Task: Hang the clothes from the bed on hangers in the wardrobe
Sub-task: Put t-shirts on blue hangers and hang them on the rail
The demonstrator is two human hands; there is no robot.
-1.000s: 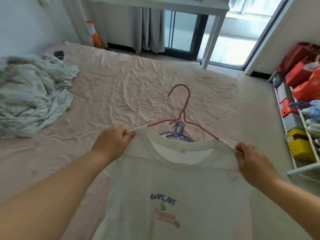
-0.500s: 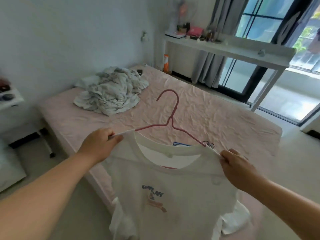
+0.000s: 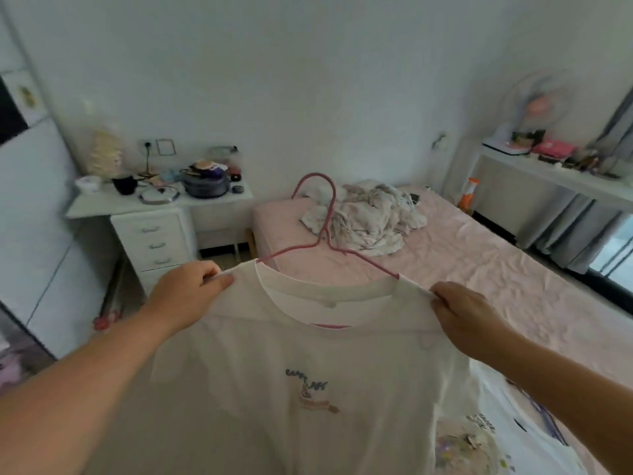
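Note:
A white T-shirt (image 3: 308,365) with a small printed motif hangs on a pink wire hanger (image 3: 325,221), held up in front of me above the floor beside the bed. My left hand (image 3: 186,293) pinches its left shoulder and my right hand (image 3: 466,313) pinches its right shoulder, over the hanger's ends. The hanger's hook sticks up above the collar. A crumpled pale bundle of cloth (image 3: 370,217) lies at the head of the pink bed (image 3: 496,275). Another white printed garment (image 3: 489,437) lies on the bed at the lower right. A white wardrobe panel (image 3: 30,214) stands at the left edge.
A white desk with drawers (image 3: 154,228), cluttered with a pot, cup and small items, stands left of the bed. A long white shelf table (image 3: 548,176) with a fan runs along the right, grey curtains under it. An orange spray bottle (image 3: 467,197) stands by the bed.
My view has swung left from the window side towards the bed's head and the desk. Both hands keep the shirt on the hanger and carry it along.

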